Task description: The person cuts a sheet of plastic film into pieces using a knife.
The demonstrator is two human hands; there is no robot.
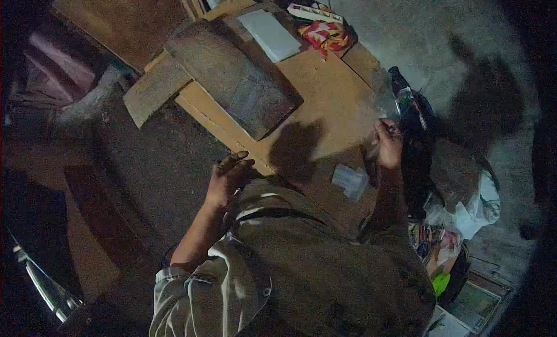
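My left hand (230, 176) is over the near edge of the wooden work surface (325, 99), close to my waist. Its fingers are loosely bent and partly apart, and a small pale bit shows below them, too small to name. On the right, my right hand (389, 144) is raised at the surface's right side with its fingers curled closed. What they hold, if anything, is hidden. Between the hands lies a clear plastic piece (350, 181). A dark worn board (232, 76) rests on the surface, ahead of my left hand.
At the far end are a white flat sheet (270, 35), a red and yellow cloth (326, 36) and a white strip (315, 13). Dark bags and a white plastic bag (473, 212) stand to the right. A brown panel (125, 21) leans at upper left.
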